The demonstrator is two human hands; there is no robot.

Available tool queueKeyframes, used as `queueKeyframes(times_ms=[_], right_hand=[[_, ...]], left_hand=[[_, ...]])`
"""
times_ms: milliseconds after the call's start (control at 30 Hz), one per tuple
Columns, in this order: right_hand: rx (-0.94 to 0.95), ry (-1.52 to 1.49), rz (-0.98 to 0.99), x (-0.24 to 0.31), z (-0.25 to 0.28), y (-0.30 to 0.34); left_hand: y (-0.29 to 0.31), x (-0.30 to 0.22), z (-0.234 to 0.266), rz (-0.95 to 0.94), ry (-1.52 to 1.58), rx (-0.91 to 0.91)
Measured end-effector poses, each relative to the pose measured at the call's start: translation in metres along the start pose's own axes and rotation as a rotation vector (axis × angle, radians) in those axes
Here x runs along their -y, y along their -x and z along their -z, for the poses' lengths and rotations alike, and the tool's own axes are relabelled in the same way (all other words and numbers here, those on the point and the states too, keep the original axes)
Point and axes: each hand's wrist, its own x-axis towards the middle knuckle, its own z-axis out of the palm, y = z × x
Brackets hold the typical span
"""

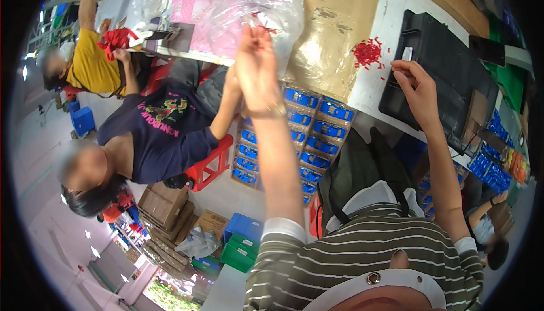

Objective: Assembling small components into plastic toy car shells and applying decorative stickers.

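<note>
My left hand [256, 64] reaches out over a clear plastic bag [226, 13], its fingers pointing into the bag's mouth. Motion smears those fingers, so their grip cannot be made out. Small red pieces show in the bag beside the fingertips. At the near edge of a black plastic case [436, 56], my right hand [418, 87] is bent with thumb and forefinger brought together. Whatever they pinch is too small to name. A loose pile of small red pieces [367, 53] lies on the white table surface, left of my right hand. A small white piece [408, 53] sits on the case.
Brown paper [326, 39] covers the table between bag and pile. Below its edge stand boxes of blue parts [303, 118]. At left, a person in a dark top [164, 124] has an arm beside my left wrist. Someone in yellow [96, 64] works beyond. Red stools [212, 166] stand nearby.
</note>
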Motion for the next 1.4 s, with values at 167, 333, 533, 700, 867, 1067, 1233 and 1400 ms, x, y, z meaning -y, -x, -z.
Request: queueKeyframes(times_ms=[167,333,533,700,867,1067,1233,1400], right_hand=[[0.061,0.126,0.029,-0.025,0.004,0.007],[0.12,0.21,0.074,-0.028,-0.004,0.002],[0.047,0.318,0.139,-0.026,-0.007,0.021],[0.058,0.352,0.124,-0.022,0.002,0.049],[0.042,0.349,0.083,-0.024,0.008,0.069],[0.105,0.41,0.131,-0.025,0.009,0.078],[0.165,0.428,0.162,-0.02,0.005,0.086],[0.205,0.434,0.193,-0.021,0.003,0.099]], left_hand=[[-0.052,-0.009,-0.033,-0.139,-0.426,-0.151],[-0.032,0.018,-0.012,-0.405,-0.575,0.04],[0.019,0.161,0.056,-0.912,-1.796,0.53],[-0.01,0.199,0.042,-1.176,-1.943,1.111],[-0.028,0.216,0.039,-1.053,-2.147,1.202],[-0.04,0.228,0.059,-1.299,-2.099,1.177],[-0.044,0.228,0.054,-1.08,-2.028,0.805],[-0.057,0.233,0.036,-0.668,-1.261,0.367]])
